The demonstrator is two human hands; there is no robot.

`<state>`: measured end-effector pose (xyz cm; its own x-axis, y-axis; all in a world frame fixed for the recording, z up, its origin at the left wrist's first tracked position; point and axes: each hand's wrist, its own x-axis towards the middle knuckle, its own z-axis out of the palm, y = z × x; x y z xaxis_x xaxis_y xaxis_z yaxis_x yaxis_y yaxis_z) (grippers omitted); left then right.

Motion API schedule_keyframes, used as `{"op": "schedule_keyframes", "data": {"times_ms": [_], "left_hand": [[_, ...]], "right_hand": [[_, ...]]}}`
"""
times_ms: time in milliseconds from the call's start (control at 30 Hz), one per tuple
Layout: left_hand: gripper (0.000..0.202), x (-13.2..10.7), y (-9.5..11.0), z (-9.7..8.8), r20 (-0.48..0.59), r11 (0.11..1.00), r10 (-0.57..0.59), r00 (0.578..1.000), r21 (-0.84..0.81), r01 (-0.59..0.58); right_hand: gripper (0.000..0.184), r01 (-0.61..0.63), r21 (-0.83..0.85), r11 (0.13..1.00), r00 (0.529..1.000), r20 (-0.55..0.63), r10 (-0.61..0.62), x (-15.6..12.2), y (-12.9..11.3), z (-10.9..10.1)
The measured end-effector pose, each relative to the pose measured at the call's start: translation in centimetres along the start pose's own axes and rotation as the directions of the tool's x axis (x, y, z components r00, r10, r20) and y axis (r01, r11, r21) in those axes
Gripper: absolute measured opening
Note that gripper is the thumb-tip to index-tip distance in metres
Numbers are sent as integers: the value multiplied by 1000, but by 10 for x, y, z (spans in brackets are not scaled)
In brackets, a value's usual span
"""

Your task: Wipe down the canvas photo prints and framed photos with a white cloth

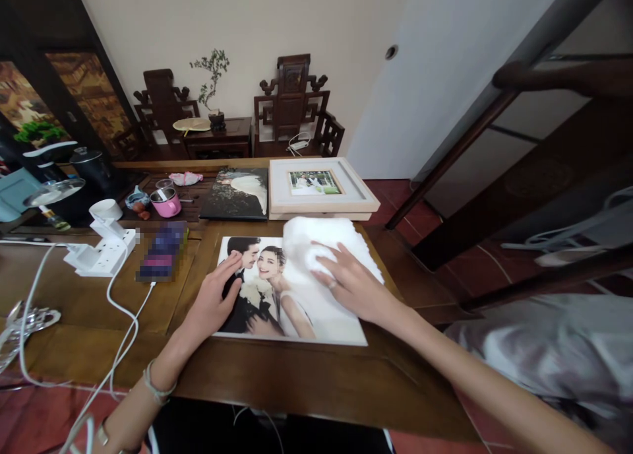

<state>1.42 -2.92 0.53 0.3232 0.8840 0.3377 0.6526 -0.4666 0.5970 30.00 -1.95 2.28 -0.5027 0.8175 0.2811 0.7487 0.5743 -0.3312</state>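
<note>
Head view: I am looking down over a brown wooden table, with carved dark chairs against the far wall.
Far left: a white plastic power strip stands on the table, and its white cable trails off the near edge.
Beside it: a purple rectangular object, too blurred to tell what it is.
Behind that: a small pink metal pot sits on a dark tray.
Left hand: it lies palm down on the left edge of the photograph. The fingers are stretched out flat and slightly apart, pinching nothing, and there is a bracelet at the wrist.
Photograph: a large glossy wedding photograph lies flat on the table near its front edge, just in front of the person. It shows a couple in a dark suit and a white gown.
Further back: a dark unframed photo print lies just beside a white-framed picture. Both are behind the big photograph.
Cloth: a white fluffy cloth covers the photograph's upper right corner.
Right hand: it is laid on the near part of the cloth with the fingers spread and pressing down flat rather than gripping. One finger wears a ring.
</note>
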Motion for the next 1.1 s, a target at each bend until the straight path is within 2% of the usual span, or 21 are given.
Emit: {"op": "schedule_keyframes", "data": {"times_ms": [67, 200, 300, 367, 433, 500, 667, 767, 867, 967, 1100], "left_hand": [[40, 0, 0, 0, -10, 1000, -4, 1000, 1, 4], [40, 1, 1, 0, -8, 1000, -16, 1000, 7, 16], [40, 1, 0, -1, 3, 1000, -19, 1000, 10, 19], [41, 1, -1, -1, 7, 1000, -18, 1000, 12, 18], [42, 1, -1, -2, 13, 1000, -21, 1000, 12, 21], [41, 1, -1, -2, 19, 1000, -23, 1000, 8, 23], [41, 1, 1, -3, 17, 1000, -12, 1000, -1, 12], [41, 0, 0, -2, 14, 1000, -13, 1000, 7, 13], [41, 0, -1, -1, 5, 1000, -16, 1000, 11, 16], [41, 0, -1, 0, 1, 1000, -15, 1000, 15, 15], [42, 1, 0, -1, 5, 1000, -14, 1000, 24, 14]], "right_hand": [[26, 43, -54, 998, 999, 13, -43, -28, -8, -2], [21, 190, -46, 981, 980, 67, -187, -81, -44, -5], [20, 309, 0, 951, 950, 48, -309, -102, -65, -10], [21, 310, 23, 950, 949, 45, -311, -101, -68, -12], [20, 246, 42, 968, 967, 58, -248, -87, -62, -12], [21, 175, 41, 984, 982, 59, -178, -64, -47, -9], [27, 142, -22, 990, 990, -14, -142, 6, 0, 2], [30, 134, -38, 990, 991, -15, -135, 26, 11, 6], [26, 144, -29, 989, 989, -13, -145, 15, 1, 6], [23, 204, 4, 979, 979, 14, -204, -20, -24, 7], [26, 252, 35, 967, 968, -15, -252, -69, -61, 7]]}}
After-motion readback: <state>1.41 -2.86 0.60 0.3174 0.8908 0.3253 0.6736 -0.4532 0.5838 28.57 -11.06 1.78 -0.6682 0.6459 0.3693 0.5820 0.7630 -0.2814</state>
